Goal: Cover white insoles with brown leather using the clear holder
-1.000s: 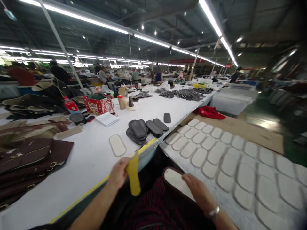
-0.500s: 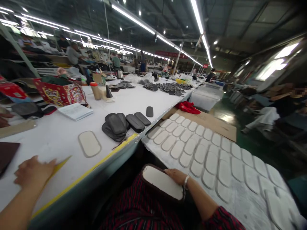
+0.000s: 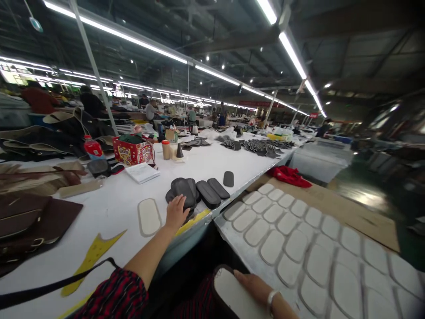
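Observation:
My left hand [image 3: 176,212] reaches out over the white table [image 3: 113,208] and rests on a pile of dark oval pads [image 3: 182,190]; whether its fingers grip one I cannot tell. More dark pads [image 3: 212,191] lie just right of the pile. A pale oval pad [image 3: 148,216] lies left of the hand. My right hand [image 3: 254,288] holds a dark-rimmed white oval piece [image 3: 230,296] on my lap. The yellow cut-out piece [image 3: 91,258] lies flat on the table near my left elbow.
A board [image 3: 239,248] to my right carries several rows of pale oval pads [image 3: 299,239]. Brown leather pieces [image 3: 29,221] lie at far left. A red box [image 3: 132,150], a notebook [image 3: 142,173], bottles and a red cloth [image 3: 288,176] sit farther off. Other people work in the background.
My left hand laid the yellow piece on the table, let it go, and moved right and forward onto the dark pad pile. My right hand stays on the piece in my lap.

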`<state>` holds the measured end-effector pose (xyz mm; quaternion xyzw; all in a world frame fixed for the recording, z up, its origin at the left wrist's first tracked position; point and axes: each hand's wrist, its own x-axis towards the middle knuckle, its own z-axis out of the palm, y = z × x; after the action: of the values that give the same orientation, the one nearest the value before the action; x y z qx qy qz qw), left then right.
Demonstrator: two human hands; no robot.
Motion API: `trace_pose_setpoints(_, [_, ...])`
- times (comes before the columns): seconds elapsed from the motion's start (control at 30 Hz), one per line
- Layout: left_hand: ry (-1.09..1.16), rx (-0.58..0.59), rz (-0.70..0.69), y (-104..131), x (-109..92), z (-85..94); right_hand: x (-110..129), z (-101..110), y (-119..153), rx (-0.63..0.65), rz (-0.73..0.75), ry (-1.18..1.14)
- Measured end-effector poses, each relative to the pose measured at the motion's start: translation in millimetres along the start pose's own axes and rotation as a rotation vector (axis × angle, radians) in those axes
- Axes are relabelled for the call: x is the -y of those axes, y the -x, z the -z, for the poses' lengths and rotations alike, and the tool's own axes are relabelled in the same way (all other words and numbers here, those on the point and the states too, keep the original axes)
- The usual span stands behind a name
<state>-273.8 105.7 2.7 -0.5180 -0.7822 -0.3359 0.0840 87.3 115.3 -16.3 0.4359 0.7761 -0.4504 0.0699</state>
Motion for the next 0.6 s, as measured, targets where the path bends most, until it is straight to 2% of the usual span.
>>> trace_pose_setpoints(0.13, [0.087, 0.122, 0.003, -22, 4, 2.0, 2, -3, 4, -0.100, 0.118, -0.044])
trace_pose_setpoints(0.2, [0.138, 0.130, 0.032, -32, 8, 10.1, 0, -1, 5, -0.074, 0.149, -0.070])
trace_pose_setpoints(0.27, [0.181, 0.087, 0.092, -41, 10, 20.7, -1, 3, 4, -0.010, 0.141, -0.057])
trace_pose_setpoints(0.37, [0.231, -0.074, 0.241, -53, 5, 38.3, 2, 9, 2, 0.038, 0.110, 0.028])
trace_pose_setpoints(0.43, [0.270, -0.198, 0.331, -59, -6, 48.4, 5, 8, 2, 0.009, 0.073, 0.056])
trace_pose_setpoints(0.5, [0.319, -0.274, 0.363, -63, -23, 55.4, 11, -3, 6, -0.063, 0.035, 0.052])
trace_pose_setpoints(0.57, [0.406, -0.290, 0.334, -58, -47, 60.3, 23, -21, 16, -0.175, 0.061, 0.084])
trace_pose_setpoints(0.6, [0.492, -0.270, 0.295, -51, -61, 62.4, 31, -31, 23, -0.265, 0.138, 0.151])
